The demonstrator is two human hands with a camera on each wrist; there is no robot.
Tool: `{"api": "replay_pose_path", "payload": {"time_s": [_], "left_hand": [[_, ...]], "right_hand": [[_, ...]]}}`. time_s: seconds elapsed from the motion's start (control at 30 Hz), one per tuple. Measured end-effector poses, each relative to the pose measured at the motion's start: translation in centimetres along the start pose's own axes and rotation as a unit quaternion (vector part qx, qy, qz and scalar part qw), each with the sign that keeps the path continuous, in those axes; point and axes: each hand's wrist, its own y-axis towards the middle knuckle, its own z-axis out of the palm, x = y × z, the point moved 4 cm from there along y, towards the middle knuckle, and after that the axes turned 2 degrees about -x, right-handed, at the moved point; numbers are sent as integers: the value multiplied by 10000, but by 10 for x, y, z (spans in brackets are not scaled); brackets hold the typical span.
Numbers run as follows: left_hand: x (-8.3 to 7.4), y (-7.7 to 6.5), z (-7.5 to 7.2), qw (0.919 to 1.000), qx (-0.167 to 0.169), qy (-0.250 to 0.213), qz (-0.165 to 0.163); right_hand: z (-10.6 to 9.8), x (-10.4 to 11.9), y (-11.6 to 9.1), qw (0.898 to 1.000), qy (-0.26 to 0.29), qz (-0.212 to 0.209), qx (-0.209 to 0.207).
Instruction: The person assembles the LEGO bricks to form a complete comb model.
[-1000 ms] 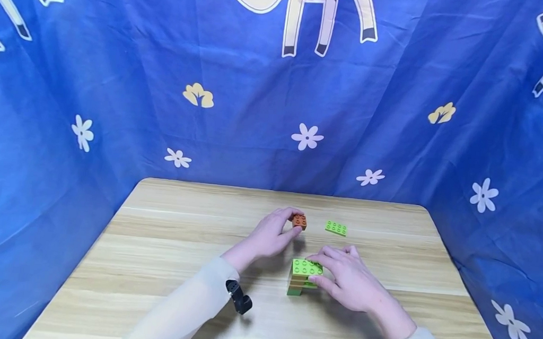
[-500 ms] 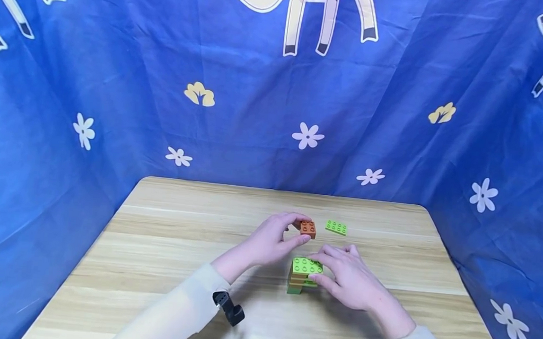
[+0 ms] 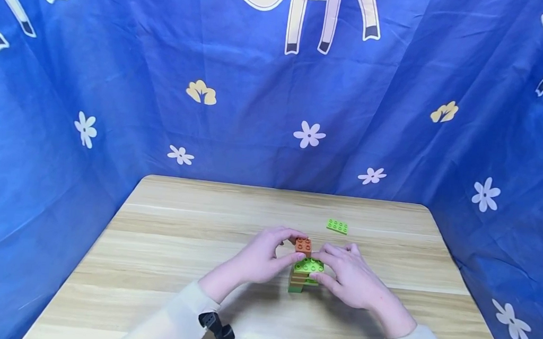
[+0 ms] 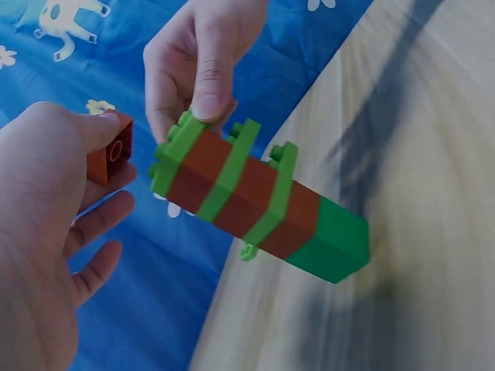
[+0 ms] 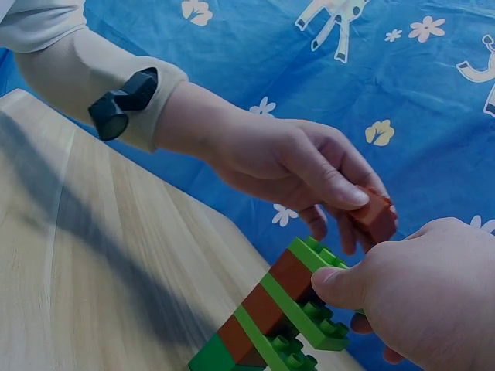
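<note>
Nearby, spare green plate [image 3: 336, 226], blue backdrop [image 3: 259, 83] behind

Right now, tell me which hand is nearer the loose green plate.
Right. The right hand steadies the block stack just below the green plate lying apart on the table; the left hand, pinching the orange brick, is further left.

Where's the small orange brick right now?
In the head view the orange brick is pinched in the left hand, just above the green top of the brick stack, mid-table, which the right hand holds.
</note>
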Motion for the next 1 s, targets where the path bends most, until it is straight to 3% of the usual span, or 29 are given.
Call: {"api": "replay_pose_path", "payload": {"time_s": [0.17, 0.43, 1.0], "left_hand": [[1, -8, 6, 9999, -19, -2, 156], [6, -14, 14, 10000, -40, 32, 78], [7, -15, 16, 9987, -176, 135, 467]], "right_hand": [[-1, 0, 0, 10000, 21, -35, -40], [0, 0, 0, 10000, 18, -27, -36], [1, -2, 0, 9999, -1, -57, -83]]}}
